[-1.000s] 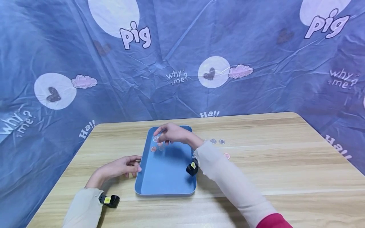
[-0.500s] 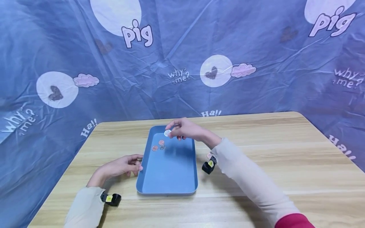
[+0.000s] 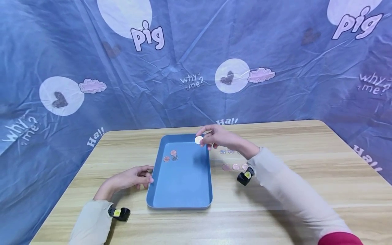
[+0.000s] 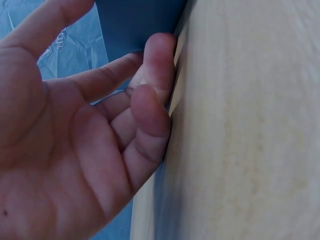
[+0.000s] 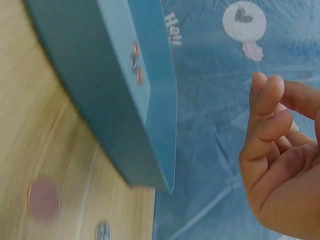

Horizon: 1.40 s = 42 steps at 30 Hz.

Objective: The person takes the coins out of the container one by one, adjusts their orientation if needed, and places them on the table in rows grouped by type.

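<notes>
A blue tray (image 3: pixel 183 190) lies on the table. Inside it, toward the far left, are two copper-coloured coins (image 3: pixel 173 153) and a silver coin (image 3: pixel 175 158). My right hand (image 3: pixel 222 136) pinches another coin (image 3: pixel 198 140), bright with glare, between thumb and fingers above the tray's far right corner. In the right wrist view the fingertips (image 5: pixel 272 92) meet, and the pinched coin is hidden from there. My left hand (image 3: pixel 131 178) rests against the tray's left side. Its fingers, loosely bent in the left wrist view, touch the outer wall (image 4: pixel 132 30).
Right of the tray, silver coins (image 3: pixel 223 151) lie in a row, partly behind my right wrist. Closer in is a row of copper-coloured coins (image 3: pixel 235 167). A blue printed cloth (image 3: pixel 183 68) hangs behind the wooden table (image 3: pixel 291 177).
My right hand has picked a silver coin from the far left of the tray and carried it up and right to the far right corner. My left hand stays at the tray's side.
</notes>
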Tool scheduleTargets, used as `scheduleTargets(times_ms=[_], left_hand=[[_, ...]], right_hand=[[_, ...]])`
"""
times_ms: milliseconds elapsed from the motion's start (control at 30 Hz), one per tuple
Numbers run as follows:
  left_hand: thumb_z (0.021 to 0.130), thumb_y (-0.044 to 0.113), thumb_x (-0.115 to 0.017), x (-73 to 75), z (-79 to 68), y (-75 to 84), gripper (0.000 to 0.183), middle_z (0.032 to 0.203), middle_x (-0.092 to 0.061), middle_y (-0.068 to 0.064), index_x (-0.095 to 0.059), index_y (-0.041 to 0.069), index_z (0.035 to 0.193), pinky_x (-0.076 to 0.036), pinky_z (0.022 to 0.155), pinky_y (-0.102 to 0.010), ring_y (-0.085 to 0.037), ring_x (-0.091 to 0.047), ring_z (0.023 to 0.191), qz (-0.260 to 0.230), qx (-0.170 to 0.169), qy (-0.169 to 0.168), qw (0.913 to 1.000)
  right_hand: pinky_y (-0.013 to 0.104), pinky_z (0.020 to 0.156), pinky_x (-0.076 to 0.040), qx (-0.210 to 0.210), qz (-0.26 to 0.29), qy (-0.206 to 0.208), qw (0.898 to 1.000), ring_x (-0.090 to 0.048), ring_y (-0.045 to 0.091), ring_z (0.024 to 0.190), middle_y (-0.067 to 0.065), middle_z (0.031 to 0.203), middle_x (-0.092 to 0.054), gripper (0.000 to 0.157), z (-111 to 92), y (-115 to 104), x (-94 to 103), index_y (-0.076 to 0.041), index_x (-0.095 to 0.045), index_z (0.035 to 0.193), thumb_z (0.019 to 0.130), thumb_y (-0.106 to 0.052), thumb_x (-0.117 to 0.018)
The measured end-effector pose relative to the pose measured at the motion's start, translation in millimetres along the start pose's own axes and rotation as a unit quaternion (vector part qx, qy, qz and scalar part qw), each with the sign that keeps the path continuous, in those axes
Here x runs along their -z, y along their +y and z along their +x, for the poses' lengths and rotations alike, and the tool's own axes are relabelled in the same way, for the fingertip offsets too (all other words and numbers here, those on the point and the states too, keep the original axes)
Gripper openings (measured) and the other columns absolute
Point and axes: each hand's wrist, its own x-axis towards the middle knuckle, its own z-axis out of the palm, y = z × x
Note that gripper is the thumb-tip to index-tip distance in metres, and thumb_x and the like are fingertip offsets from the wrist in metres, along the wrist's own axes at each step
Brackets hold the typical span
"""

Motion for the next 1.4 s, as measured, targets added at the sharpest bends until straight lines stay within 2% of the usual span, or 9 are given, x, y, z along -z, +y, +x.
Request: scheduleTargets(times_ms=[333, 500, 733, 967, 1400], left_hand=[[0.094, 0.022, -0.061, 0.5, 1.6, 0.3, 0.072, 0.098, -0.06, -0.005, -0.024, -0.011, 0.146, -0.048, 0.067, -0.026, -0.017, -0.059, 0.084, 0.004, 0.002, 0.003, 1.0], [0.094, 0.022, -0.061, 0.1, -0.3, 0.3, 0.072, 0.098, -0.059, -0.005, -0.023, -0.011, 0.146, -0.048, 0.068, -0.026, -0.018, -0.059, 0.085, 0.0, 0.003, 0.003, 1.0], [0.094, 0.021, -0.061, -0.6, -1.1, 1.2, 0.072, 0.097, -0.059, -0.005, -0.024, -0.012, 0.146, -0.047, 0.065, -0.025, -0.017, -0.059, 0.083, -0.005, 0.0, 0.002, 1.0], [0.094, 0.021, -0.061, -0.9, -0.3, 0.6, 0.073, 0.097, -0.059, -0.004, -0.023, -0.013, 0.146, -0.047, 0.065, -0.024, -0.016, -0.059, 0.083, -0.007, 0.001, 0.003, 1.0], [0.093, 0.02, -0.06, -1.3, 0.1, -0.4, 0.072, 0.097, -0.058, -0.005, -0.024, -0.012, 0.146, -0.047, 0.066, -0.025, -0.017, -0.058, 0.084, -0.003, -0.002, 0.005, 1.0]], right_hand=[[0.023, 0.054, -0.042, -0.013, -0.004, 0.035, 0.999, -0.057, 0.013, 0.063, 0.005, 0.083, -0.068, 0.034, -28.1, 26.1, 42.5, -0.002, -0.053, 0.122, 0.09, -0.009, -0.06], [0.023, 0.055, -0.041, -0.02, 0.017, 0.057, 0.998, -0.056, 0.011, 0.063, 0.002, 0.082, -0.068, 0.031, -41.4, 33.2, 59.6, -0.003, -0.053, 0.12, 0.089, -0.007, -0.059], [0.022, 0.056, -0.041, -0.043, 0.013, 0.07, 0.997, -0.056, 0.01, 0.064, 0.001, 0.082, -0.067, 0.031, -59.9, 50.4, 79.1, -0.002, -0.05, 0.119, 0.09, -0.007, -0.059], [0.022, 0.056, -0.041, -0.068, 0.018, 0.079, 0.994, -0.055, 0.009, 0.065, -0.001, 0.082, -0.066, 0.034, -73.8, 76.8, 91.3, 0.0, -0.048, 0.119, 0.089, -0.008, -0.061], [0.021, 0.051, -0.04, -0.083, 0.012, 0.094, 0.992, -0.055, 0.008, 0.061, 0.007, 0.087, -0.07, 0.04, -79.9, 108.1, 96.5, 0.001, -0.048, 0.122, 0.087, -0.009, -0.063]])
